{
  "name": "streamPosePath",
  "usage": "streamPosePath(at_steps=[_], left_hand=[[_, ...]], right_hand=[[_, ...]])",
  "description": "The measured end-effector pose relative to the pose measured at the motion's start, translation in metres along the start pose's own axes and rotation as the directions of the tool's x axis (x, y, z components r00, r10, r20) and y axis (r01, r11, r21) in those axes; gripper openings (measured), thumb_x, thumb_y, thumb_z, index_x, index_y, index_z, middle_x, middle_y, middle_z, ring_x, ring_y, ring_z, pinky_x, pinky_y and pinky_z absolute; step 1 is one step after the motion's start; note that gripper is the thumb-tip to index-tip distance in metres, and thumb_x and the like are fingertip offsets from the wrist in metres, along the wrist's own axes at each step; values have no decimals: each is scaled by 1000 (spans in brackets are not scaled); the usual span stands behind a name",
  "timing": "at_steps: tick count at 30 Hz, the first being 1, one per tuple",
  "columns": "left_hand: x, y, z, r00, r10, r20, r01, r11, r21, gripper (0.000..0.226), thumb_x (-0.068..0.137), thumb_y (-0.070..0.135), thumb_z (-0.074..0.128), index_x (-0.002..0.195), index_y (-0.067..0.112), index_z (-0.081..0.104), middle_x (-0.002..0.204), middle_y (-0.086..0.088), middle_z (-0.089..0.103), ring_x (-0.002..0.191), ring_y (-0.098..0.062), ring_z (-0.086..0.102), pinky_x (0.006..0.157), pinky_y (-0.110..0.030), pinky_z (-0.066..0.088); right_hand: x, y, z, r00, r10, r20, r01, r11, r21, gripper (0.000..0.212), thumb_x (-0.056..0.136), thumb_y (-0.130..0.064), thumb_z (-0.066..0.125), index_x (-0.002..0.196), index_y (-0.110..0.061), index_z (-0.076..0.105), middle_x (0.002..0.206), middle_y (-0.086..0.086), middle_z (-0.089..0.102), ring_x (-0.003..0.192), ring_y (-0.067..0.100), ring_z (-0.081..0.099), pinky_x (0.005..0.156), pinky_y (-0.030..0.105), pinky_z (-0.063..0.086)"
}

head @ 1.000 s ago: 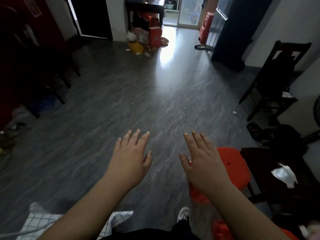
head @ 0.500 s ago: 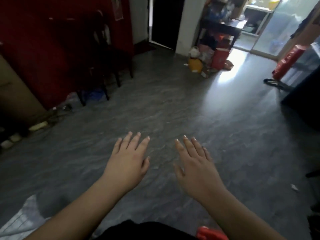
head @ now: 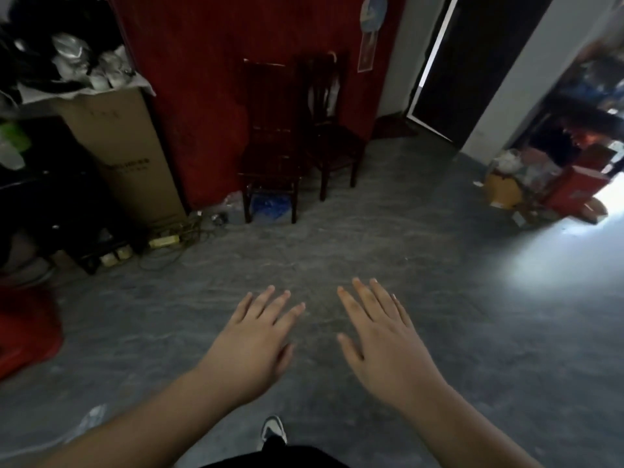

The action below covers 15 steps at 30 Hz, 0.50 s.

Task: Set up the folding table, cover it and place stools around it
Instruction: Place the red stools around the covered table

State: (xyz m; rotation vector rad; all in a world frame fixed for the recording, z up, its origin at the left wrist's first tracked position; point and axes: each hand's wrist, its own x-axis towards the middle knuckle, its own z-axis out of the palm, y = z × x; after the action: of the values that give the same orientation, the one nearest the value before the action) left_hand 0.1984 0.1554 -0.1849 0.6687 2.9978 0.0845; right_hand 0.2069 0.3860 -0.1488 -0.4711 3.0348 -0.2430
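My left hand and my right hand are stretched out side by side, palms down, fingers spread, above the grey floor. Neither holds anything. No folding table shows in this view. A red shape sits low at the left edge; I cannot tell what it is. A pale cloth corner lies on the floor at the lower left.
Two dark wooden chairs stand against the red wall. A tall cardboard box with clutter on top stands left, cables at its foot. Boxes and bags are heaped at the right by a dark doorway.
The view has swung to the left: the red stools and the black chair on the right are gone from sight, and the red wall with its chairs now faces me. Both hands stay open.
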Motion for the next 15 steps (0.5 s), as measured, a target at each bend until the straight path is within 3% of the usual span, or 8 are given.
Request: streamPosePath(at_steps=[4, 15], left_hand=[[66, -49, -18, 999, 33, 15, -33, 999, 40, 65, 86, 50, 31, 147, 29, 40, 152, -4, 45, 145, -27, 35, 115, -47, 26], [226, -135, -37, 986, -165, -32, 163, 986, -41, 63, 93, 53, 26, 152, 31, 24, 161, -3, 29, 151, -27, 18, 120, -51, 21]], right_hand=[[81, 5, -17, 998, -53, -19, 53, 999, 1, 68, 100, -51, 32, 157, -33, 2, 166, -6, -1, 151, 15, -12, 123, 38, 0], [268, 66, -28, 989, -144, -14, 144, 988, 55, 69, 100, -53, 33, 155, -39, -5, 164, -13, -10, 148, 8, -22, 116, 28, -10]])
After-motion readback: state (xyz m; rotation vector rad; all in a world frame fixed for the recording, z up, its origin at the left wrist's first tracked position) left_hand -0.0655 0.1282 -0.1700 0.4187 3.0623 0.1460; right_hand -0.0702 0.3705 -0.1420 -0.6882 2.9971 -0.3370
